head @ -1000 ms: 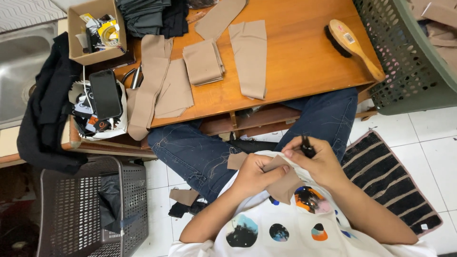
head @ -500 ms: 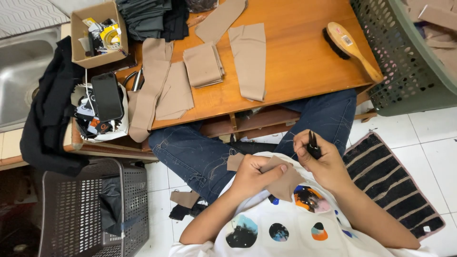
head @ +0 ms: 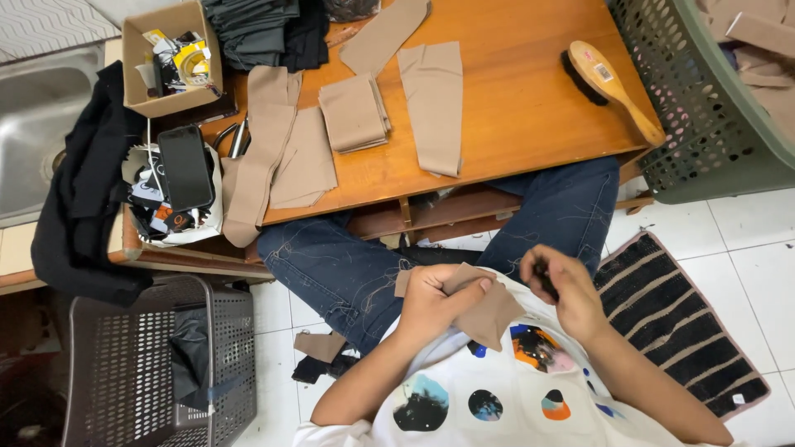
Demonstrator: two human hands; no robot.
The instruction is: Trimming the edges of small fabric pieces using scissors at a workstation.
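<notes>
I sit on the floor with my legs under a low wooden table (head: 513, 108). My left hand (head: 435, 298) grips a small tan fabric piece (head: 489, 314) against my white printed shirt. My right hand (head: 567, 290) is closed around a small dark tool, mostly hidden by the fingers, just right of the fabric. More tan fabric pieces (head: 352, 112) lie folded and flat on the table, with a long strip (head: 261, 157) hanging over its front edge.
A wooden brush (head: 613, 83) lies at the table's right. A green basket (head: 712, 99) stands right, a grey basket (head: 157, 364) lower left. A cardboard box (head: 166, 58), a phone (head: 184, 167), dark clothes (head: 87, 199) and a striped mat (head: 687, 323) surround me.
My right hand with the dark tool has dropped from above the fabric to its right side. My left hand still holds the fabric in my lap.
</notes>
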